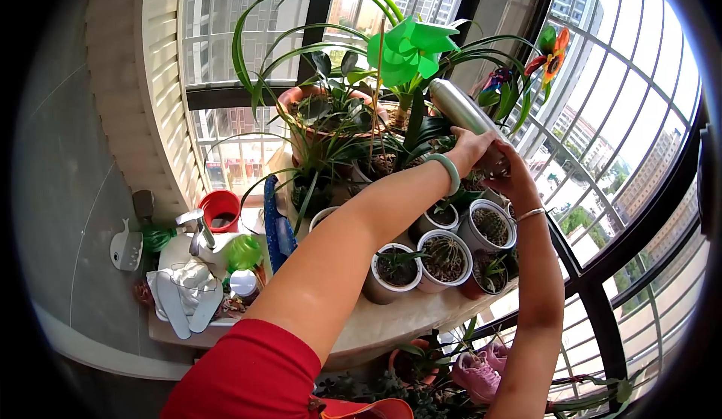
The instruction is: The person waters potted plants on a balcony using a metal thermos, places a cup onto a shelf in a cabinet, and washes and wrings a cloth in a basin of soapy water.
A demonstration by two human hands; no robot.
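Observation:
Both hands are on a silver metal bottle point(468, 109), which tilts with its upper end to the upper left, above the potted plants. My left hand point(474, 150), with a pale green bangle at the wrist, grips the bottle's lower part. On the right side, near the bottle's lower end, my right hand point(519, 174) is closed against it; a thin silver bracelet circles that wrist. Below the hands are small white pots, among them one with a spiky plant point(444, 259) and one with dark growth point(491, 227). A green pinwheel point(413, 49) stands left of the bottle.
A large terracotta pot point(301, 97) stands by the window. At left are a red pot point(220, 210), a green spray bottle point(244, 253) and a white tray with scissors point(180, 306). Pink shoes point(477, 376) are below the stone ledge point(421, 317). Window bars run along the right.

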